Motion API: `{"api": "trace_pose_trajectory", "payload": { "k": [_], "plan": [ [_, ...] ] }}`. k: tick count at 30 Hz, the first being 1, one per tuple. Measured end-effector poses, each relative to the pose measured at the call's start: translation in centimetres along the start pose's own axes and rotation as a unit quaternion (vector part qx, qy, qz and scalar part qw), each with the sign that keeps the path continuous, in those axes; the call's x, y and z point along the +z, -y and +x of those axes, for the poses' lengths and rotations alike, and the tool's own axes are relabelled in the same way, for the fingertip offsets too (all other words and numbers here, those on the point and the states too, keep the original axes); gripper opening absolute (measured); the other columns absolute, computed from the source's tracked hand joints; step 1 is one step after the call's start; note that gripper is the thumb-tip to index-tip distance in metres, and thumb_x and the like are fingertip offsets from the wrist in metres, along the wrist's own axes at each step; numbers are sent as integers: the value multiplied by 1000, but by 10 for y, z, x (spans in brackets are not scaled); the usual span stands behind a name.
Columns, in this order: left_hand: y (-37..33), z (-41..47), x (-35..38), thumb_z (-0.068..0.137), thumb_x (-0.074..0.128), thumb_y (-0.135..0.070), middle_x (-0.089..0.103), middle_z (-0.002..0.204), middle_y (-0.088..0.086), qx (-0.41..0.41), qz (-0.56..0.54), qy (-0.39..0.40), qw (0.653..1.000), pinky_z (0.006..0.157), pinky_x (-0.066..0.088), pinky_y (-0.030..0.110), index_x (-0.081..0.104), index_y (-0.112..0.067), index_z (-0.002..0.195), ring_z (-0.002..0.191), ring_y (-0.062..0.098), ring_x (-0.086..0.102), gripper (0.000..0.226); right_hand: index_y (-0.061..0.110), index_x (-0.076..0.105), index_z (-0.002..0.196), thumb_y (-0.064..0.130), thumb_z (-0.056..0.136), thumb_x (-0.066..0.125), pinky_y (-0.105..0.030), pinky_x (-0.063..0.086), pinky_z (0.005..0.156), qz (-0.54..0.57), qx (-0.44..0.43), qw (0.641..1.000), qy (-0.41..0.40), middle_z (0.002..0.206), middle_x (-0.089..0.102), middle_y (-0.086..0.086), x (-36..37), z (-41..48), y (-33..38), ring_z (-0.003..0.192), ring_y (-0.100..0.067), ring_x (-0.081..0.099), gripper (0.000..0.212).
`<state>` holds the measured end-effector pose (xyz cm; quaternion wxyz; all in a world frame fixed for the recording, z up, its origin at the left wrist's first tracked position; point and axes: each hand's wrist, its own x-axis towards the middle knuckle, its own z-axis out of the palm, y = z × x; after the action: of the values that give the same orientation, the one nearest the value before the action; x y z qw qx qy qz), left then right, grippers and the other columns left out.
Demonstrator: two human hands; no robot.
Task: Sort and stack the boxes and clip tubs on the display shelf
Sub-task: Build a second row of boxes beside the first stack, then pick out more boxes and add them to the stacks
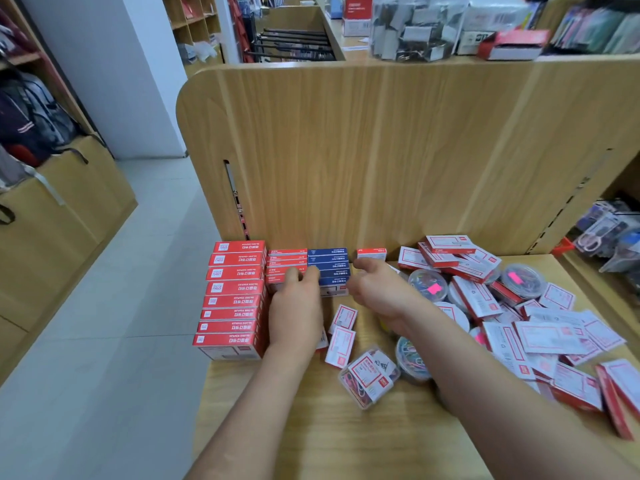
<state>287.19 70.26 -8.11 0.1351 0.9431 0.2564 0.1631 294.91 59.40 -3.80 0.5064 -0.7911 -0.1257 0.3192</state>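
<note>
The back of the left hand (296, 306) hides its fingertips, so I cannot tell whether it grips a box or only presses. The right hand (377, 289) is turned away with fingers curled, and what it holds, if anything, cannot be seen. The right forearm covers part of a yellow thing and the rim of a tub. The print on the boxes is upside down and too small to read, and the heap at the right runs out of frame. Above the wooden back panel (381, 150) stand a clear jar of binder clips (412, 29) and a red box (512, 45), both blurred. Backpacks (31, 123) hang at the far left, and packed scissors (595, 233) lie at the far right. On the shelf (311, 427), a row of large red boxes (235, 299) runs along the left edge. Just beside it are the small red boxes (285, 261), then the blue boxes (329, 268). The left hand's bent fingers lie on the near end of the small red boxes, touching the blue ones. A single small red box (371, 253) stands against the panel just beyond the right hand. To that hand's right lies a loose heap of red-and-white boxes (485, 296) mixed with round clip tubs (427, 284). Nearer, between the forearms, lie two white boxes (341, 346) and a clear rectangular tub (369, 379).
</note>
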Motion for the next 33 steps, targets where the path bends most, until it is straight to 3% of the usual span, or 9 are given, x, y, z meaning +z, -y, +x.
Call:
{"api": "trace_pose_trajectory", "payload": {
  "k": [2,6,9,12,15,17,22,27,33],
  "plan": [
    [2,1,2,88,58,-9,53,109,9,-3,-36,-5,999,65,49,43,54,-17,109,82,37,62,23,8,36,143,7,88,49,-25,39,65,-11,-22,1000,-6,89,55,0,-3,-6,1,71,-8,47,57],
    [0,-10,-4,83,64,-11,55,112,9,22,-104,-47,993,68,51,44,60,-16,113,84,35,62,31,21,44,139,13,90,57,-37,46,100,-117,-134,984,-16,133,55,-6,-27,-37,11,113,-16,56,51],
    [0,-33,-15,78,66,-4,60,107,3,91,-171,-56,980,76,51,38,67,-18,107,91,26,61,32,31,50,134,27,86,66,-24,41,101,-282,-191,940,6,128,59,8,-57,-76,12,118,-5,53,51],
    [9,-57,-24,73,59,-6,57,128,-4,192,-132,40,972,93,46,37,61,-25,123,114,21,50,53,37,42,138,42,80,69,-25,33,102,-473,-197,859,26,138,48,17,-63,-109,3,129,-4,38,64],
    [16,-67,-26,76,55,-17,13,158,-13,220,22,198,955,112,21,43,24,-35,147,141,17,13,80,41,27,144,51,75,69,-44,28,105,-583,-219,780,64,147,32,17,-41,-120,-17,142,-10,16,82],
    [16,-67,-24,81,55,-24,5,159,-15,215,47,222,950,113,16,41,14,-36,149,143,15,6,81,38,21,146,49,73,73,-51,24,106,-611,-206,762,69,153,24,12,-25,-118,-32,147,-16,9,91],
    [19,-76,-20,79,66,-26,49,138,-10,203,10,144,968,95,41,39,44,-30,138,125,19,45,63,25,64,107,40,61,78,-49,47,75,-609,-276,743,-28,107,67,6,0,-105,-61,117,-21,60,51],
    [30,-93,-17,73,71,-50,62,111,-7,166,40,93,981,75,51,36,60,-25,118,104,21,56,53,24,66,85,45,50,74,-40,44,67,-603,-276,745,-73,87,64,7,2,-100,-72,98,-18,63,41],
    [40,-118,-22,68,78,-45,55,112,-7,101,-18,93,990,82,46,29,52,-24,128,103,17,48,68,25,53,124,56,64,71,-44,32,88,-590,-212,778,-37,125,53,6,5,-108,-68,128,-20,42,71]
  ]
}}
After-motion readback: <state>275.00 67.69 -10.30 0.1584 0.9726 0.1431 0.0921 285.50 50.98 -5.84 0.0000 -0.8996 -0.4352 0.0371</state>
